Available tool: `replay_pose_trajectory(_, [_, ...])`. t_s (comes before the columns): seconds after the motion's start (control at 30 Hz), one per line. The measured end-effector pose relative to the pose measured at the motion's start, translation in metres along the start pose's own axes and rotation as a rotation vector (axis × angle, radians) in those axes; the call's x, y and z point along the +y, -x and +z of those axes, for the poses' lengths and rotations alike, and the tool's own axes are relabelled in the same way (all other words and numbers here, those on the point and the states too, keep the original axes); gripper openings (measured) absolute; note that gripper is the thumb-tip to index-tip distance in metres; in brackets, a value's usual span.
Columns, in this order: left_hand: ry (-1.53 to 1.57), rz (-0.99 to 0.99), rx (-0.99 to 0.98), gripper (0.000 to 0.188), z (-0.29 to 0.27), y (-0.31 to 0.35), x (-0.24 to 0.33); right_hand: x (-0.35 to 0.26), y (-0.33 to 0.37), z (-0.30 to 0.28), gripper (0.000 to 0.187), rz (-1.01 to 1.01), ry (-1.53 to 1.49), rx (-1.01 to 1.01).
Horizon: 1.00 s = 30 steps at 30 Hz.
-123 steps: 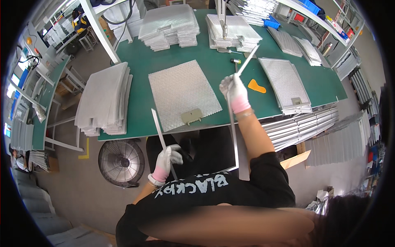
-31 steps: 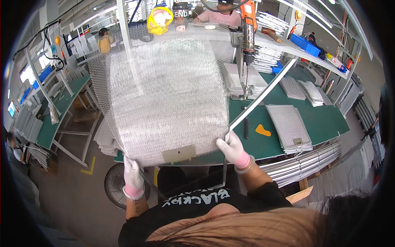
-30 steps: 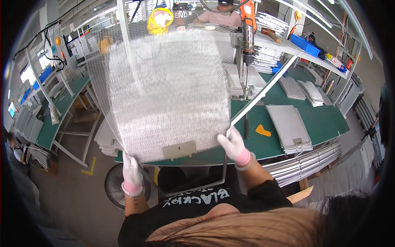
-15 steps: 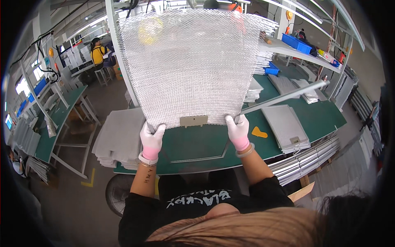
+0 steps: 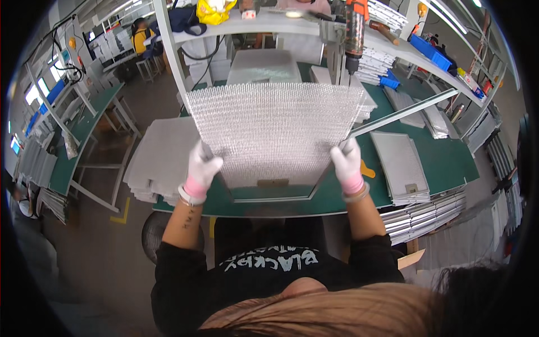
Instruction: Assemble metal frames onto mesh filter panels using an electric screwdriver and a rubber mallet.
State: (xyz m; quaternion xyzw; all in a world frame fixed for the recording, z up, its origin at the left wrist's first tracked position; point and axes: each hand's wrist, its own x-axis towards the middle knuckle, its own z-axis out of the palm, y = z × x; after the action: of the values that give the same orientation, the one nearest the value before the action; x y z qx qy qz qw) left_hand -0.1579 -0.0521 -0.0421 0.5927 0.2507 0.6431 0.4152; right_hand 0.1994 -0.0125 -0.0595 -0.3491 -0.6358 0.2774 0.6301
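Between my two white-and-pink gloved hands is a silvery metal mesh sheet (image 5: 275, 126), tilted with its far edge raised. My left hand (image 5: 202, 167) is closed on its left edge, thumb on the near face. On the opposite edge, my right hand (image 5: 347, 162) grips it the same way. A small tan plate (image 5: 273, 182) sits at the sheet's lower edge. Beneath that edge, a thin rectangular metal frame (image 5: 272, 199) lies on the green worktable (image 5: 449, 163); the sheet hides most of it. Whether the sheet touches the frame, I cannot tell.
Mesh panels are stacked at the left (image 5: 160, 149) and right (image 5: 397, 165). A yellow scraper-like piece (image 5: 367, 170) lies by my right hand. A power screwdriver (image 5: 355, 36) hangs beyond the sheet, before a shelf (image 5: 252, 25). A metal bar (image 5: 407, 112) slants across the right side.
Both hands have spread slightly, and the mesh sheet has tipped down and lower over the frame. The shelf and hanging screwdriver behind it have come into sight. The view has shifted.
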Motion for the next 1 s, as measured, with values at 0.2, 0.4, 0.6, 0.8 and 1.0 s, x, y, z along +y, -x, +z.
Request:
replay_pose_trajectory(0.2, [-0.126,0.003,0.129,0.035,0.005,0.014,-0.017,-0.010,0.007,0.018,0.010,0.052,-0.078,-0.007])
replay_pose_trajectory(0.4, [-0.181,-0.019,0.162,0.030,0.009,0.055,-0.043,0.016,0.049,0.016,0.021,0.124,-0.063,-0.025])
replay_pose_trajectory(0.6, [-0.244,-0.100,0.168,0.026,-0.002,0.056,-0.047,0.011,0.045,0.014,0.022,0.073,0.017,-0.073])
replay_pose_trajectory(0.8, [-0.250,-0.102,0.161,0.027,-0.005,0.053,-0.048,0.009,0.048,0.014,0.021,0.074,0.000,-0.060])
replay_pose_trajectory(1.0, [-0.272,-0.212,0.077,0.032,-0.013,0.041,-0.038,0.020,0.052,0.019,0.023,0.103,0.042,-0.104])
